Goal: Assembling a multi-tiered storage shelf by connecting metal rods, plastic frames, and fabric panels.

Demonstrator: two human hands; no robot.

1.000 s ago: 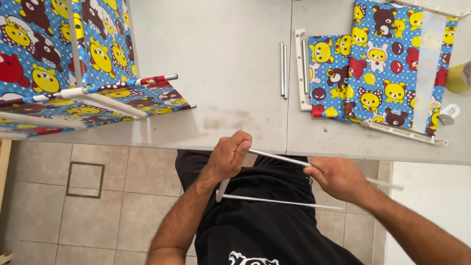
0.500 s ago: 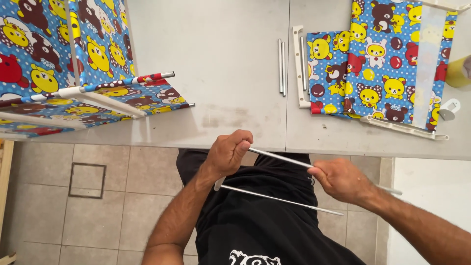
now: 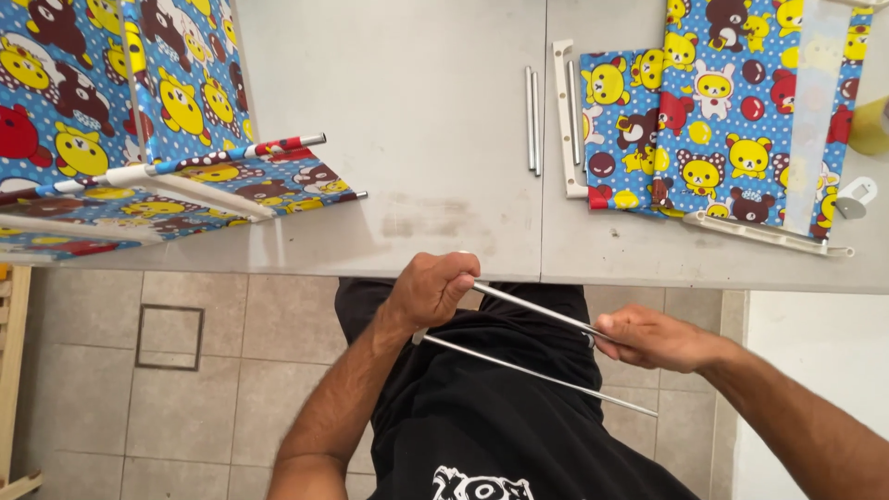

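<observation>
My left hand [image 3: 433,289] is closed around the near ends of two thin metal rods, just below the grey table's front edge [image 3: 370,259]. The upper rod [image 3: 532,310] runs right to my right hand [image 3: 648,338], which pinches its other end. The lower rod [image 3: 537,372] slants down to the right and ends free below my right wrist. Both hands hover over my black shirt, off the table.
Two more short metal rods [image 3: 532,120] lie on the table beside a white plastic bar [image 3: 563,111]. A cartoon-print fabric panel [image 3: 732,111] with white bars lies at right. A partly built fabric shelf frame [image 3: 139,139] stands at left. Tiled floor lies below.
Both hands have shifted slightly; the lower rod has tilted so its right end points further down. The grip on the rods is unchanged.
</observation>
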